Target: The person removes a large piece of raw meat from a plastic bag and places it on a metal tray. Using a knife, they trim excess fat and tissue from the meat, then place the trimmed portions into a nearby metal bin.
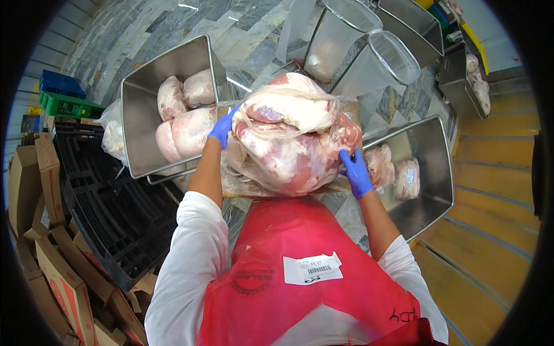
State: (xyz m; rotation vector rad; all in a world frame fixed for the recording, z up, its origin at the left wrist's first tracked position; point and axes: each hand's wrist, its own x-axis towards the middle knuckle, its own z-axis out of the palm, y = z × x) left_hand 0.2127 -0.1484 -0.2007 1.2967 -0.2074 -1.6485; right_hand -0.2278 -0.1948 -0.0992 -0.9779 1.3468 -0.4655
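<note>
Large cuts of raw meat (294, 164) in loose clear plastic wrap (238, 158) fill the space in front of my red apron. My left hand (222, 128), in a blue glove, grips their left edge, where plastic is bunched; its fingertips are partly hidden. On the right side, my gloved right hand (356, 173) presses its bent fingers against the meat. A pale, fatty cut (306, 109) lies on top of the redder ones. Under the meat, part of a brownish flat surface (248, 187) shows.
A steel bin (138, 86) with several meat pieces stands at left, another steel bin (430, 216) with packed meat at right. Tall bins lined with clear plastic (398, 63) stand ahead. A black pallet (109, 213) and cardboard boxes (63, 282) lie at left.
</note>
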